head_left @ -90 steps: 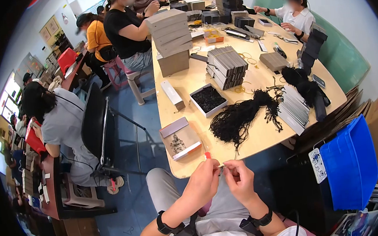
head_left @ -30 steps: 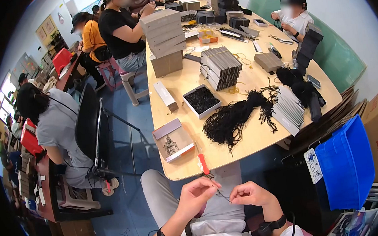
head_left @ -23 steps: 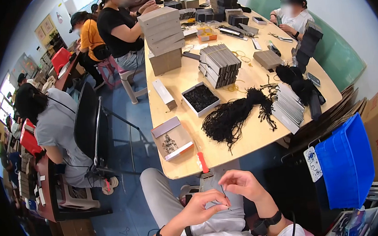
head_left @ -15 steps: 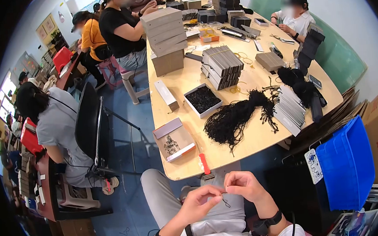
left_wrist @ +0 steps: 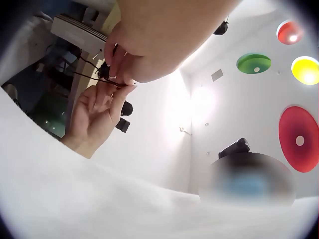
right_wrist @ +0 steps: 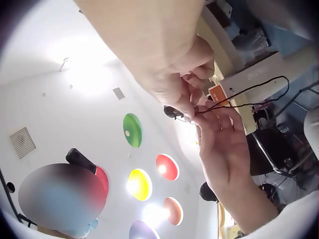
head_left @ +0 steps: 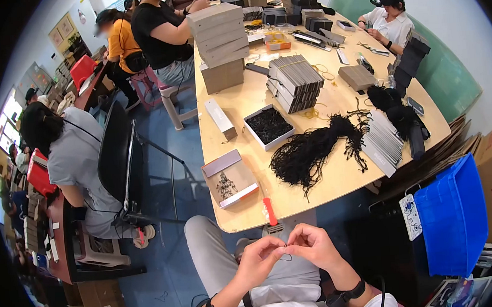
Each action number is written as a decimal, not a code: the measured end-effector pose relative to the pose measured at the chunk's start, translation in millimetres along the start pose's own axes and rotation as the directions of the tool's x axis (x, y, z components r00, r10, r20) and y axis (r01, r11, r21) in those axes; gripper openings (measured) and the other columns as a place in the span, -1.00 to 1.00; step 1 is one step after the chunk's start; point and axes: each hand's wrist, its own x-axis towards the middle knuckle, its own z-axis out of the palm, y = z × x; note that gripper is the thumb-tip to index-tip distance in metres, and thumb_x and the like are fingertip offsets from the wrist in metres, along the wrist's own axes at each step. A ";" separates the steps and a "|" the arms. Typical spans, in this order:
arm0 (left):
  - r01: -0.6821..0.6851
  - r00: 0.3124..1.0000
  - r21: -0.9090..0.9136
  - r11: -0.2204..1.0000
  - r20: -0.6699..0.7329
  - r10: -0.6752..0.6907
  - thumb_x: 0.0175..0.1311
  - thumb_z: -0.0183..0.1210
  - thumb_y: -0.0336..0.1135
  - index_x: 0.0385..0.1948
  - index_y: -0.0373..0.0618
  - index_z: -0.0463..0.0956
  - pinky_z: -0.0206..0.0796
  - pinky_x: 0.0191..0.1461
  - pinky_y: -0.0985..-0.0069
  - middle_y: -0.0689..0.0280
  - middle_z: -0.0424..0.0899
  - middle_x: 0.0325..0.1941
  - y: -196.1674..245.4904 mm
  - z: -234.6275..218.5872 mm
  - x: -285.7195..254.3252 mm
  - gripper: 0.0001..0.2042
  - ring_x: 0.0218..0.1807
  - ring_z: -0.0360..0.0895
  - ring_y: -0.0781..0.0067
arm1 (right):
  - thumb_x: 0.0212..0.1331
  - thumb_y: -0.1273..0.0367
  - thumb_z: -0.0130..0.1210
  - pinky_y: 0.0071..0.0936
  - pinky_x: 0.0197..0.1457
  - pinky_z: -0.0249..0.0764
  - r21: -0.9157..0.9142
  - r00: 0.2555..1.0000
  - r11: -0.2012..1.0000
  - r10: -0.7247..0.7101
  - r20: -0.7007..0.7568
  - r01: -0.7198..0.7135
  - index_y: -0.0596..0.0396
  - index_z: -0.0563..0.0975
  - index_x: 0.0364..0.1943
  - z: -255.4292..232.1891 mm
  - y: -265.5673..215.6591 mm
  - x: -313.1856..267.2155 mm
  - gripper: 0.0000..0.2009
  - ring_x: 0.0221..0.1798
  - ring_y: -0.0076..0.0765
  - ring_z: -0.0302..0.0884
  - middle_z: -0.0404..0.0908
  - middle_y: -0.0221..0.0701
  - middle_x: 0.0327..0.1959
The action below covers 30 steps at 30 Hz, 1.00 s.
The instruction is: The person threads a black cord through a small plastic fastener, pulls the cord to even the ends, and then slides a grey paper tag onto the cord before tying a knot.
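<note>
Above the lap, my left hand and right hand meet at the fingertips, pinching a thin black cord between them. A loop of that cord hangs out from the fingertips in the right wrist view. In the left wrist view the cord runs out from the pinched fingers. Just beyond the hands, a red-handled tool lies at the table's front edge. An open box holding small dark pieces stands at the front left of the table.
A white box of black pieces, a bundle of black cords, fanned grey strips and stacked grey boxes stand on the table. A blue bin is at the right, a black chair at the left. Several people sit or stand around.
Both hands have come together at the fingertips, and the cord end that hung below them is now a small loop. The table view has shifted slightly to the right.
</note>
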 end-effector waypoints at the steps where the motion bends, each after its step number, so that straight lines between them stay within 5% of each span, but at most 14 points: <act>1: -0.011 0.999 -0.078 0.997 0.043 0.015 0.31 0.09 -0.46 -0.23 -0.29 0.45 0.33 -0.09 0.63 0.37 0.53 -0.25 0.1 0.0 0.8 -0.90 -0.21 0.45 0.63 | 0.04 0.46 0.29 -0.78 -0.46 0.11 0.029 0.997 0.997 0.068 0.035 -0.069 0.11 0.51 -0.38 -2.7 -2.0 0.0 -0.84 -0.50 -0.82 0.20 0.44 -0.64 -0.51; 2: -0.010 0.999 -0.078 0.997 0.043 0.013 0.31 0.09 -0.46 -0.23 -0.29 0.45 0.33 -0.09 0.63 0.37 0.53 -0.25 0.3 -0.6 1.9 -0.90 -0.21 0.45 0.63 | 0.04 0.54 0.27 -0.78 -0.36 0.27 0.056 0.988 0.989 0.134 0.072 -0.138 0.14 0.48 -0.36 -4.3 -2.9 -0.3 -0.83 -0.42 -0.77 0.35 0.47 -0.59 -0.46; 4: 0.071 0.985 -0.194 0.978 0.171 -0.037 0.34 0.07 -0.40 -0.23 -0.23 0.41 0.26 -0.22 0.68 0.42 0.47 -0.27 0.7 -1.6 3.8 -0.89 -0.28 0.37 0.71 | 0.03 0.55 0.27 -0.76 -0.35 0.30 0.081 0.988 0.988 0.126 0.085 -0.132 0.15 0.48 -0.35 -5.1 -1.6 -0.9 -0.83 -0.40 -0.74 0.38 0.47 -0.58 -0.46; 11: 0.177 0.953 -0.236 0.956 0.285 -0.106 0.38 0.04 -0.28 -0.24 -0.15 0.39 0.15 -0.34 0.74 0.46 0.45 -0.29 13.3 -1.9 4.2 -0.86 -0.37 0.29 0.77 | 0.11 0.52 0.20 -0.70 -0.34 0.35 0.194 0.983 0.971 0.113 0.141 -0.139 0.19 0.50 -0.27 -9.8 -18.4 -1.9 -0.86 -0.35 -0.61 0.52 0.56 -0.45 -0.39; 18: 0.249 0.922 -0.207 0.946 0.351 -0.166 0.40 0.01 -0.25 -0.22 -0.16 0.38 0.21 -0.33 0.72 0.39 0.50 -0.27 10.3 -4.2 4.6 -0.83 -0.39 0.33 0.74 | 0.15 0.48 0.17 -0.76 -0.48 0.21 0.116 0.961 0.978 0.144 0.238 -0.175 0.17 0.51 -0.30 -20.0 -11.8 -0.4 -0.91 -0.47 -0.72 0.39 0.55 -0.50 -0.41; 20: 0.273 0.908 -0.209 0.939 0.379 -0.180 0.40 0.00 -0.27 -0.18 -0.18 0.38 0.26 -0.27 0.70 0.35 0.52 -0.23 7.1 -5.7 3.7 -0.83 -0.34 0.37 0.72 | 0.20 0.43 0.16 -0.72 -0.28 0.32 0.068 0.949 0.984 0.140 0.284 -0.166 0.16 0.50 -0.28 -24.7 -2.3 -1.5 -0.89 -0.31 -0.71 0.40 0.50 -0.54 -0.35; 22: 0.275 0.934 -0.100 0.956 0.263 -0.241 0.36 0.07 -0.27 -0.26 -0.17 0.42 0.16 -0.50 0.75 0.40 0.54 -0.40 12.3 -4.3 3.4 -0.84 -0.48 0.41 0.75 | 0.19 0.44 0.15 -0.75 -0.38 0.25 0.096 0.962 0.988 0.093 0.258 -0.121 0.15 0.48 -0.30 -20.8 -2.5 -1.8 -0.91 -0.40 -0.74 0.32 0.45 -0.54 -0.35; 24: 0.179 0.965 0.040 0.983 0.185 -0.184 0.34 0.09 -0.29 -0.27 -0.18 0.44 0.17 -0.51 0.75 0.41 0.54 -0.45 12.9 -2.1 2.1 -0.85 -0.50 0.41 0.75 | 0.18 0.46 0.14 -0.77 -0.48 0.18 0.120 0.972 0.990 0.045 0.233 -0.074 0.15 0.47 -0.33 -20.0 0.2 -2.2 -0.92 -0.49 -0.76 0.25 0.40 -0.55 -0.36; 26: 0.091 0.987 0.186 0.978 0.113 -0.113 0.33 0.10 -0.31 -0.28 -0.19 0.47 0.18 -0.53 0.75 0.42 0.53 -0.50 16.7 2.9 1.1 -0.86 -0.52 0.41 0.75 | 0.20 0.47 0.11 -0.76 -0.43 0.19 0.128 0.982 0.991 -0.056 0.181 0.033 0.14 0.45 -0.32 -22.0 10.0 -2.5 -0.93 -0.44 -0.75 0.25 0.38 -0.53 -0.33; 28: -0.053 0.991 0.419 0.907 -0.087 0.098 0.32 0.12 -0.31 -0.32 -0.22 0.51 0.21 -0.50 0.76 0.45 0.52 -0.55 25.0 10.0 0.5 -0.85 -0.54 0.37 0.78 | 0.20 0.46 0.12 -0.75 -0.33 0.25 0.128 0.986 0.991 -0.054 0.156 0.034 0.13 0.45 -0.30 -26.6 13.0 -3.5 -0.91 -0.35 -0.74 0.30 0.39 -0.56 -0.32; 30: -0.056 0.991 0.465 0.883 -0.084 0.108 0.31 0.12 -0.33 -0.34 -0.23 0.51 0.19 -0.50 0.76 0.46 0.52 -0.55 16.7 5.4 -1.0 -0.85 -0.53 0.36 0.79 | 0.21 0.45 0.14 -0.74 -0.23 0.31 0.129 0.990 0.991 -0.052 0.130 0.036 0.13 0.45 -0.27 -28.8 14.3 -5.6 -0.89 -0.27 -0.74 0.35 0.39 -0.58 -0.32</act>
